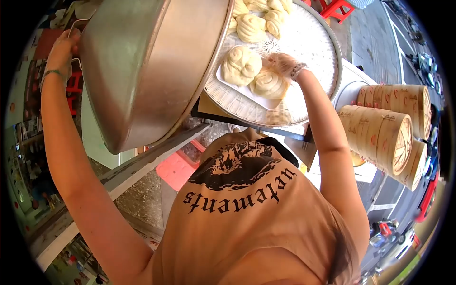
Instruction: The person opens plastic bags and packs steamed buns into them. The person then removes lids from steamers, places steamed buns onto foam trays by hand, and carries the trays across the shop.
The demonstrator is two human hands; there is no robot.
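My left hand [61, 54], in a clear plastic glove, is closed around the wire handle [75, 27] of a big metal steamer lid [175, 61]. The lid is tipped on its side, left of a round woven steaming rack [318, 52]. On the rack lies a white tray [264, 101] with two twisted steamed buns, a left one [241, 65] and a right one [269, 83]. My right hand [284, 65], also gloved, has its fingers curled against the right bun at the tray's far edge; its fingertips are partly hidden. More twisted buns [251, 27] sit behind the tray.
Stacked bamboo steamers [377, 135] stand to the right of the rack. A pink stool [176, 170] is below, beside a metal rail [152, 159]. Red stools [336, 9] stand at the far side. A street with parked vehicles runs along the right.
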